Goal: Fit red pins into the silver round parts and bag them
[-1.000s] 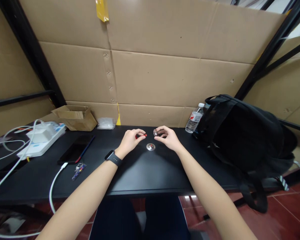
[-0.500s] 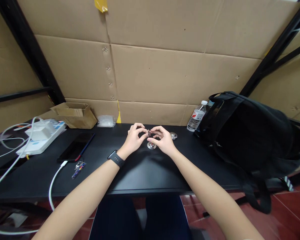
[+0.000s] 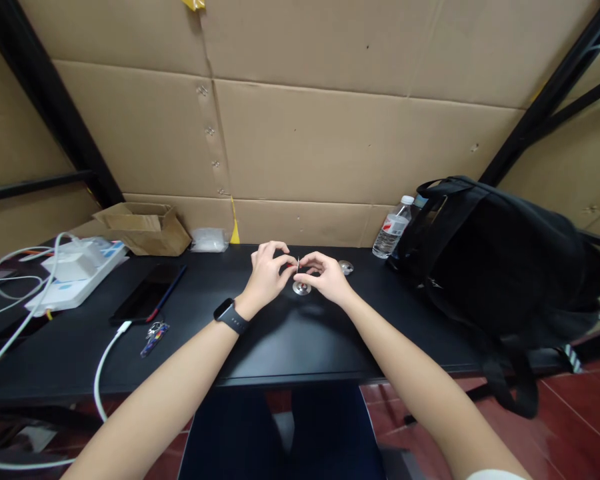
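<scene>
Over the middle of the black table, my left hand (image 3: 269, 272) and my right hand (image 3: 326, 274) meet with their fingertips closed on a small thin metal piece (image 3: 298, 265). It is turned nearly edge-on, so its full shape is hidden. Directly below the fingers lies a shiny round metal disc (image 3: 301, 289) with a raised centre and a bit of red on it. Another shiny metal disc (image 3: 346, 267) rests just beyond my right hand, partly covered by it. A dark watch (image 3: 231, 315) is on my left wrist.
To the left are a phone (image 3: 149, 293) with a white cable, a keychain (image 3: 155, 338), a white power strip (image 3: 75, 277), a paper bag (image 3: 145, 230) and a clear plastic packet (image 3: 209, 240). A water bottle (image 3: 393, 227) and a black backpack (image 3: 500, 267) stand to the right.
The metal piece has turned from a slanted view to nearly edge-on between the fingers. Both hands stay close together, and the camera view has shifted slightly.
</scene>
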The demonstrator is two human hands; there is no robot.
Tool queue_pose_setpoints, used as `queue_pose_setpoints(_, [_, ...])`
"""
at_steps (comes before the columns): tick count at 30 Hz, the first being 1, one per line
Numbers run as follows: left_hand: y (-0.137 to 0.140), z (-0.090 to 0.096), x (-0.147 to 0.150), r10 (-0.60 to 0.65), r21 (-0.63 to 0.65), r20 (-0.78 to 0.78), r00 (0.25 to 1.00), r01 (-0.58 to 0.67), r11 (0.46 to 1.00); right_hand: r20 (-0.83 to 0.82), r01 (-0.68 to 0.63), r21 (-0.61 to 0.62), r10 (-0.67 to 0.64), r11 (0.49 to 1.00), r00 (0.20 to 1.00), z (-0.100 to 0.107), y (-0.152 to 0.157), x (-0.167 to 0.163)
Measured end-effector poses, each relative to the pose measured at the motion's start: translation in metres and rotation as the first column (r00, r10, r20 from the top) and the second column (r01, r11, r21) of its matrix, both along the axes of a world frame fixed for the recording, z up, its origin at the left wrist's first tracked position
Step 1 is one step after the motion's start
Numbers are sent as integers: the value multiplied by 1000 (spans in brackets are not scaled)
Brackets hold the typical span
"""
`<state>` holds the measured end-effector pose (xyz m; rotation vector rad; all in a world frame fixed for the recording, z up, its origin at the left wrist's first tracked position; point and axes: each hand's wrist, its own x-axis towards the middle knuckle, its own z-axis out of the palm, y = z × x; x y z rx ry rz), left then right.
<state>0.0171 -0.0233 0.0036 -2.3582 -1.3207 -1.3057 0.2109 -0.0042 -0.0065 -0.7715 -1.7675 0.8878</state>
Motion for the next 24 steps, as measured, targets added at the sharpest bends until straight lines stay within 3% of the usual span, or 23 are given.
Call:
queue_pose_setpoints(3, [1, -1, -1, -5, 0, -5, 1000, 5, 1000, 120, -40, -30, 44, 999, 992, 2, 5, 8])
queue_pose_setpoints(6, [1, 0, -1, -17, 4, -1, 1000, 17, 1000, 129, -92, -39, 96, 995, 987, 4, 7, 14])
queue_pose_setpoints(12, [-1, 3, -2, -35, 8, -17, 999, 35, 999, 231, -75, 113, 47, 991, 972, 5, 3, 12])
queue_pose_setpoints(24, [0, 2, -3, -107, -8, -53, 993, 107, 994, 157, -41, 106, 24, 993, 987, 7, -1, 8])
